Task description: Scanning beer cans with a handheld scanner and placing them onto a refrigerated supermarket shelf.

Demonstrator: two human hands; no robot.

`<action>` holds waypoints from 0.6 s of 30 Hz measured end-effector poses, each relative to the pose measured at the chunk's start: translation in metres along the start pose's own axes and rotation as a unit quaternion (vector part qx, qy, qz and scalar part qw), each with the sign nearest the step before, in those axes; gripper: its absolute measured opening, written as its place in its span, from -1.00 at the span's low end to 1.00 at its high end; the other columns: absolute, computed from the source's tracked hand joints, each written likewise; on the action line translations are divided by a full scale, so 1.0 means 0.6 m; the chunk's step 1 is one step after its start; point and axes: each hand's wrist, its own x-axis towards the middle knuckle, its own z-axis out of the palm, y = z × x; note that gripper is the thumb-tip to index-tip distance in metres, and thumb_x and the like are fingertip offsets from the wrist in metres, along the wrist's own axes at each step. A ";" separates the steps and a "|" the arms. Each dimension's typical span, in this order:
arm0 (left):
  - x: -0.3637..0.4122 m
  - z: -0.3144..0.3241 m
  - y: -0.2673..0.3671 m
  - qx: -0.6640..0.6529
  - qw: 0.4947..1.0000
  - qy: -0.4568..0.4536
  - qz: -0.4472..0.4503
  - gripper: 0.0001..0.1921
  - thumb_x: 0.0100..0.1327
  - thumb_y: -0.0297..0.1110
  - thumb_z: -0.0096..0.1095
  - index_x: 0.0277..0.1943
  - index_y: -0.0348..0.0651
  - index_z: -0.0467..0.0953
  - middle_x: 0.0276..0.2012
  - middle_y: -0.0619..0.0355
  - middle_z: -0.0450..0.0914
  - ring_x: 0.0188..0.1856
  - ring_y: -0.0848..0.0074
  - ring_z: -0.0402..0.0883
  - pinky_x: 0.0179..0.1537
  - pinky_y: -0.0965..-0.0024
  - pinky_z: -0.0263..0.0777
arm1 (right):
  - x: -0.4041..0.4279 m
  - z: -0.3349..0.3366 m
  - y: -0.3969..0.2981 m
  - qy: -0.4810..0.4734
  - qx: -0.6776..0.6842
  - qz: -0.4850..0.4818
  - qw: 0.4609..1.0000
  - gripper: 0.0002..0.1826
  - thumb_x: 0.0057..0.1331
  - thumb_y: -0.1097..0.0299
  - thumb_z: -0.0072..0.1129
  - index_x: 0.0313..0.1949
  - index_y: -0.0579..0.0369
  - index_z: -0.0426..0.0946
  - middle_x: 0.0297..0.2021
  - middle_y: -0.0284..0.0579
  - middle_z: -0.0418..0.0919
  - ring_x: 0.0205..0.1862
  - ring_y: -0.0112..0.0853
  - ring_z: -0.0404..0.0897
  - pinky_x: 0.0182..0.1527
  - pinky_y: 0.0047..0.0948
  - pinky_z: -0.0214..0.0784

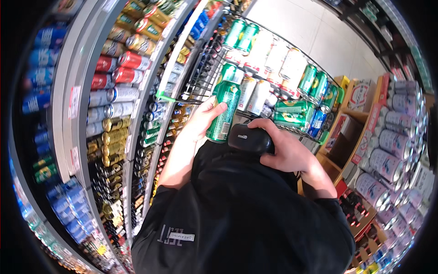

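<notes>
My left hand [205, 118] holds a tall green drink can [224, 111], its thumb across the front. My right hand [284, 144] grips a black rounded handheld device [249, 138] at its right end, close beside the can's lower part. Just beyond both hands is a black wire shopping cart [297, 132] with green corner pieces, holding many cans. Green cans [291, 112] lie on their sides in it, a blue can [317, 123] stands at the near right corner, and pale cans [258, 97] stand near the middle. Bright glare washes out part of the load.
Shelves with a metal edge [80, 85] run along the left, stocked with red cans [131, 61], gold cans [116, 140] and bottles. At the right are a wooden display rack [337, 150] and stacked pale pink cans [388, 164]. Light floor tiles [301, 20] show beyond the cart.
</notes>
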 end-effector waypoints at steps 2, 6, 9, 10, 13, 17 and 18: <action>-0.027 -0.024 0.003 -0.023 1.000 0.006 0.011 -0.66 0.54 -0.30 0.24 0.26 -0.22 0.51 -0.08 0.23 0.69 -0.10 0.62 0.67 -0.07 0.45 0.59 | 0.021 0.019 -0.013 -0.026 0.001 0.007 1.000 -0.20 0.08 0.55 0.27 0.34 -0.10 0.22 -0.25 0.03 0.67 -0.26 -0.02 0.70 -0.15 -0.16 0.51; -0.089 -0.077 0.006 -0.035 0.998 0.045 0.034 -0.66 0.54 -0.29 0.22 0.25 -0.24 0.49 -0.09 0.19 0.70 -0.11 0.59 0.69 -0.08 0.44 0.62 | 0.056 0.073 -0.048 -0.049 0.000 0.022 0.999 -0.21 0.07 0.58 0.26 0.33 -0.09 0.26 -0.27 0.00 0.67 -0.27 -0.10 0.72 -0.15 -0.21 0.51; -0.134 -0.124 0.013 -0.118 0.992 0.022 0.034 -0.64 0.55 -0.29 0.17 0.28 -0.28 0.47 -0.06 0.15 0.70 -0.10 0.58 0.70 -0.08 0.43 0.63 | 0.078 0.112 -0.065 -0.031 -0.032 -0.056 0.997 -0.21 0.07 0.57 0.25 0.33 -0.07 0.27 -0.21 0.02 0.67 -0.18 -0.08 0.73 -0.08 -0.19 0.51; -0.148 -0.142 0.015 -0.119 0.992 0.036 0.011 -0.51 0.57 -0.17 0.03 0.37 -0.35 0.36 0.03 -0.08 0.68 0.02 0.32 0.74 0.03 0.21 0.65 | 0.079 0.118 -0.067 -0.049 -0.033 -0.010 0.998 -0.21 0.07 0.57 0.25 0.34 -0.07 0.27 -0.15 0.05 0.66 -0.14 -0.05 0.73 -0.05 -0.19 0.51; -0.191 -0.186 0.010 -0.244 0.966 -0.033 0.076 -0.41 0.51 -0.05 0.02 0.38 -0.37 0.35 0.12 -0.23 0.64 0.09 0.08 0.71 0.09 0.02 0.62 | 0.083 0.149 -0.043 -0.059 -0.050 0.027 0.997 -0.22 0.09 0.54 0.22 0.36 -0.10 0.28 0.01 0.13 0.62 -0.06 0.00 0.70 0.01 -0.14 0.50; -0.254 -0.259 0.003 -0.265 0.960 -0.038 0.086 -0.32 0.46 0.07 0.03 0.39 -0.37 0.33 0.20 -0.26 0.59 0.14 0.00 0.67 0.13 -0.03 0.59 | 0.079 0.206 0.064 -0.069 -0.329 0.176 0.925 -0.21 0.18 0.49 0.26 0.42 -0.04 0.24 0.10 0.28 0.59 0.04 0.10 0.67 0.09 -0.05 0.53; -0.267 -0.270 -0.001 -0.235 0.965 -0.035 0.111 -0.29 0.47 0.13 0.03 0.38 -0.37 0.34 0.17 -0.25 0.60 0.13 0.03 0.68 0.12 -0.01 0.61 | 0.090 0.226 0.107 -0.106 -0.371 0.258 0.886 -0.19 0.18 0.51 0.27 0.44 -0.02 0.22 0.11 0.30 0.60 0.07 0.14 0.66 0.12 -0.04 0.53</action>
